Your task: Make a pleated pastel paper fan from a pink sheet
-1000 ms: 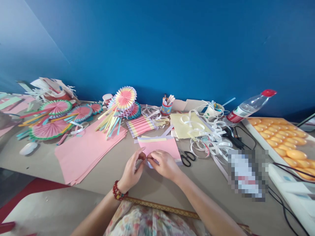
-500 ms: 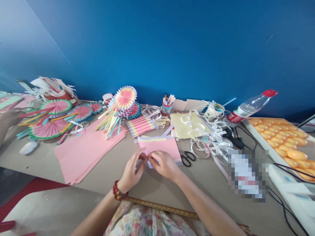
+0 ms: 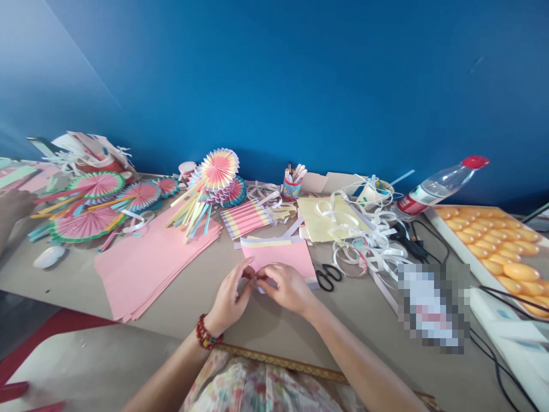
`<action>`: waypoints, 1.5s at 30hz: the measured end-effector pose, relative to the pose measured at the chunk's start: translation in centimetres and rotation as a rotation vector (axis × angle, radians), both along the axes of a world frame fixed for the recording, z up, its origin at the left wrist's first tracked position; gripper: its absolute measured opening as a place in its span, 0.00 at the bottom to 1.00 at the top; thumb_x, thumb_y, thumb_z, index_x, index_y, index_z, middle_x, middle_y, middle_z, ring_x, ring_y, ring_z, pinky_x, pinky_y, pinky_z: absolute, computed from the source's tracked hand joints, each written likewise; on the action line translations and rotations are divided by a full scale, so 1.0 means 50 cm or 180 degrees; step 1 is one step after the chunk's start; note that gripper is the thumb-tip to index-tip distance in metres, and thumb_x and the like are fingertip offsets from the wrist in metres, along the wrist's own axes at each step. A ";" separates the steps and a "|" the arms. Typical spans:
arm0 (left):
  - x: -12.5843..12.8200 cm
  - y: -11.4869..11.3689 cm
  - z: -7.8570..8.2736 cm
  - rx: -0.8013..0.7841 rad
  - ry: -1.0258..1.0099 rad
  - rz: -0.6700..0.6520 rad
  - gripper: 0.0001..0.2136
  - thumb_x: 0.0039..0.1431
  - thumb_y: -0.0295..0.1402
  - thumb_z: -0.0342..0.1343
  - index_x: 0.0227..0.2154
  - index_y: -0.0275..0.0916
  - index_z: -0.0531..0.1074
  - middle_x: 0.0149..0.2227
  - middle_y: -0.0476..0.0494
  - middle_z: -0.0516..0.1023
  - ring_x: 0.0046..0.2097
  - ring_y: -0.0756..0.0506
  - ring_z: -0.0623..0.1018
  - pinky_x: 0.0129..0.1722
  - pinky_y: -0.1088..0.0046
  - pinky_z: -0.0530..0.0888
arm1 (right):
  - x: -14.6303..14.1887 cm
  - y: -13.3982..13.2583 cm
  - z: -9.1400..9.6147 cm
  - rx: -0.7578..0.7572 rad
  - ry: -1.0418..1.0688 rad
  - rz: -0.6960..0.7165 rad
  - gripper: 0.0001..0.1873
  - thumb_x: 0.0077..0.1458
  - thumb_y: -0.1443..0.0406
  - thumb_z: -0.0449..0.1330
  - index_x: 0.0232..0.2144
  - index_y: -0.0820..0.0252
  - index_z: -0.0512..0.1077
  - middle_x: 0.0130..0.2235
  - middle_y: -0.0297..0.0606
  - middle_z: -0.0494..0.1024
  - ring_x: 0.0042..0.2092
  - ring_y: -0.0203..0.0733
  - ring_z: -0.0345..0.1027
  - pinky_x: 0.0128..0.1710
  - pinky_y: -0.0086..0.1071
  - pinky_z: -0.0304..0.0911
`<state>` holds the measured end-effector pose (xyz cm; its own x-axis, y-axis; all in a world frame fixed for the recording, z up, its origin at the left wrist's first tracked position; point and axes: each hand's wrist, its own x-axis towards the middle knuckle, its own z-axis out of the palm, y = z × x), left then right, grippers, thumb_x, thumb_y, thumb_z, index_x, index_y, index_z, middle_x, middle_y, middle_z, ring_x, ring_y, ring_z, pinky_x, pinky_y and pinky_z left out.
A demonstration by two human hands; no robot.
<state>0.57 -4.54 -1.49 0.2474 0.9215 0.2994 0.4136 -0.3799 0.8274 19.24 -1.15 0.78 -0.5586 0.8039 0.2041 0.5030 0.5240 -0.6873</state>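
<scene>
A pink sheet of paper (image 3: pixel 287 258) with pale yellow and lavender bands along its far and near edges lies in front of me. At its near left corner my left hand (image 3: pixel 234 296) and my right hand (image 3: pixel 286 288) meet, fingertips pinched together on the edge. The fingers hide the exact spot they grip. Just right of the sheet rest black-handled scissors (image 3: pixel 328 277), their blades partly under it. Behind the sheet is a pleated pink paper piece (image 3: pixel 246 218) with yellow and lavender ends.
Pink sheets (image 3: pixel 150 263) are stacked on the left, near finished paper fans (image 3: pixel 98 189) and a white mouse (image 3: pixel 49 257). Another person's hand (image 3: pixel 16 209) is at far left. Curled white strips (image 3: pixel 377 246), a tilted bottle (image 3: pixel 441 189) and an orange-bumped tray (image 3: pixel 493 240) lie to the right.
Both hands stay pinched at the same corner with almost no movement. At far left, the other person's hand has shifted slightly further left.
</scene>
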 end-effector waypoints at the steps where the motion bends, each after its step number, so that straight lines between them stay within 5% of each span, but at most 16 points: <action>1: 0.001 0.000 0.001 0.0008 -0.0016 0.0006 0.25 0.63 0.26 0.46 0.62 0.42 0.55 0.40 0.42 0.72 0.42 0.45 0.74 0.46 0.65 0.72 | 0.001 0.001 0.000 -0.0008 0.0008 0.0011 0.02 0.57 0.67 0.61 0.35 0.58 0.73 0.35 0.37 0.80 0.37 0.40 0.73 0.37 0.29 0.63; 45: 0.001 -0.001 -0.007 -0.0012 -0.0002 -0.0097 0.26 0.61 0.24 0.47 0.62 0.42 0.56 0.41 0.42 0.73 0.42 0.46 0.74 0.47 0.66 0.71 | 0.002 0.002 0.001 -0.0442 0.0136 -0.0115 0.04 0.57 0.68 0.58 0.33 0.57 0.74 0.33 0.35 0.80 0.34 0.38 0.72 0.34 0.27 0.61</action>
<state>0.64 -4.60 -1.82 0.2751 0.9147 0.2962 0.4014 -0.3892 0.8291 19.35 -1.05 0.86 -0.5221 0.8455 0.1125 0.4887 0.4046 -0.7730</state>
